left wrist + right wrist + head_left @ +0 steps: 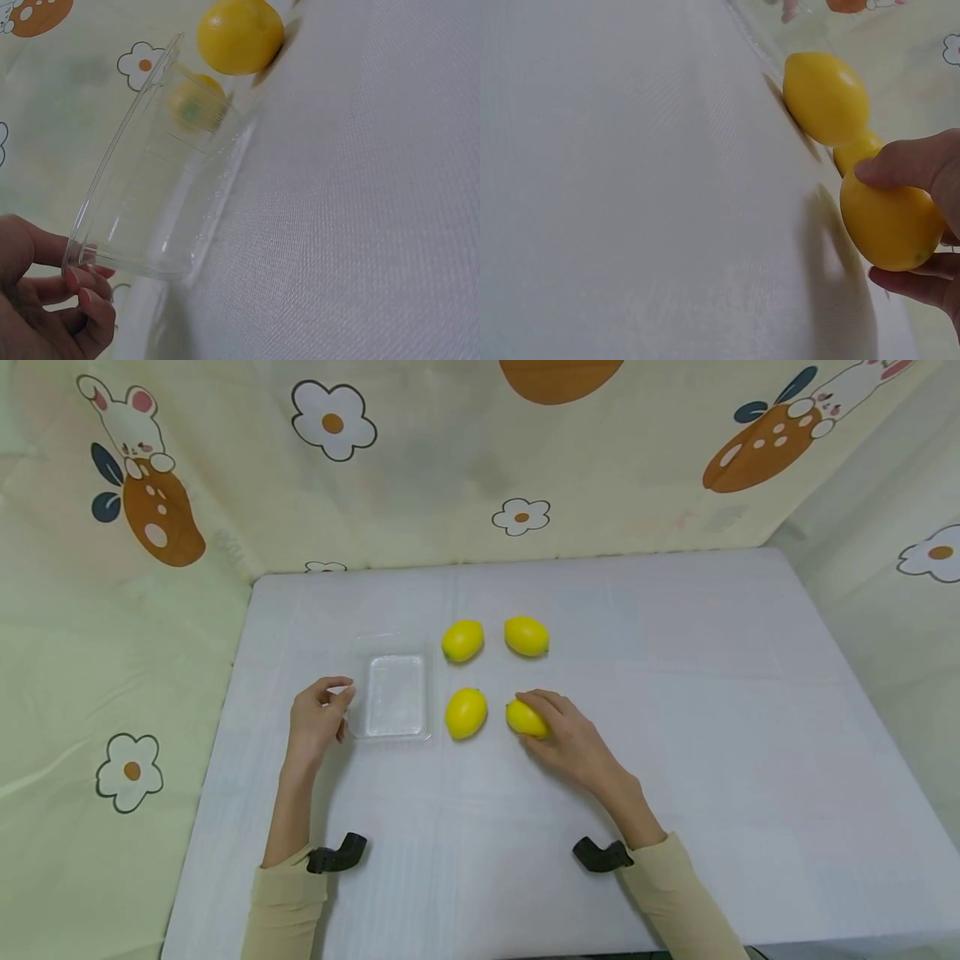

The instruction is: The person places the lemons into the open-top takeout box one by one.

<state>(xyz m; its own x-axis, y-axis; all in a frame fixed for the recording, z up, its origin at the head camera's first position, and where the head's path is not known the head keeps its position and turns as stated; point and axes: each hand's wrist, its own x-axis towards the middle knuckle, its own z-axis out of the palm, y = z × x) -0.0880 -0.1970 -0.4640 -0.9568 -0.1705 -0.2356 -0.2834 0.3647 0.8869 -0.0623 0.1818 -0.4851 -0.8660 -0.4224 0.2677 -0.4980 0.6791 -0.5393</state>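
With thumb and fingers, my left hand pinches the left rim of a clear plastic container, whose inside shows no contents. In the left wrist view the fingers are on the container's edge. My right hand grips a yellow lemon, thumb on one side and fingers on the other. The right wrist view shows a shadow beside this held lemon. Just left of it another lemon lies on the table, between the container and my right hand.
Two more lemons lie farther back, one at the left and one at the right. A white cloth covers the table. Patterned curtains hang behind and at both sides. Black wrist mounts sit at both cuffs.
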